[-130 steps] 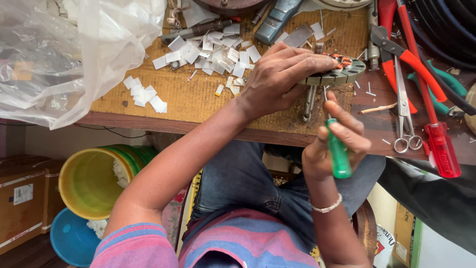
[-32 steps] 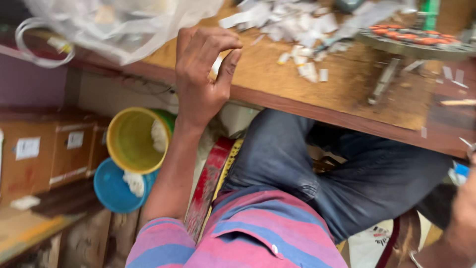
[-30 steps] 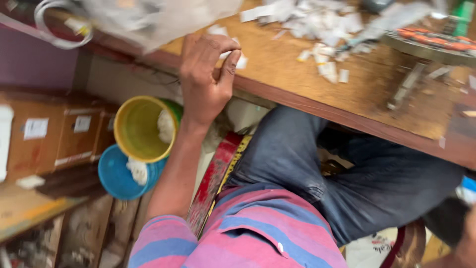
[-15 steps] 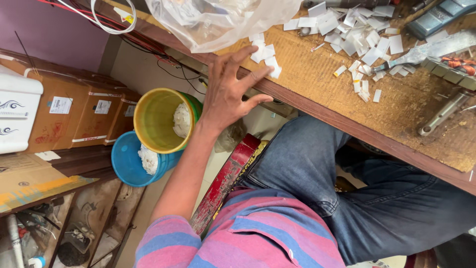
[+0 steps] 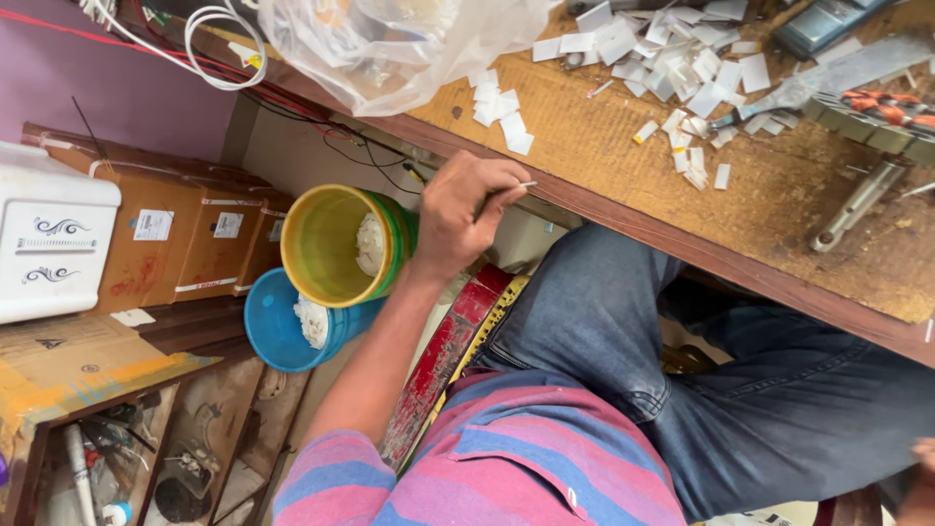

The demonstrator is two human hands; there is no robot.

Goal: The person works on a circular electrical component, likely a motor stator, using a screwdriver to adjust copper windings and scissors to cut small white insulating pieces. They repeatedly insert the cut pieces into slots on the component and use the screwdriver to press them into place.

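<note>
My left hand (image 5: 466,209) hangs just below the front edge of the wooden workbench (image 5: 779,209), its fingers pinched on a small thin pale strip (image 5: 526,185). Right under the hand stands a yellow bucket (image 5: 326,244) with white scraps inside, and a blue bucket (image 5: 278,326) lies lower still. Several small white rectangular pieces (image 5: 682,58) are scattered on the bench top. Only a sliver of my right hand (image 5: 918,468) shows at the lower right edge, too little to tell its grip.
A clear plastic bag (image 5: 390,44) sits on the bench's left end beside white cables (image 5: 219,49). A metal tool (image 5: 857,200) lies on the right. Brown cartons (image 5: 185,244) and a white box (image 5: 49,239) stand at left. My jeans-clad legs fill the space under the bench.
My left hand has come off the bench top, where its fingers were spread, dropped below the edge and closed into a pinch on the thin strip. The view has swung left.
</note>
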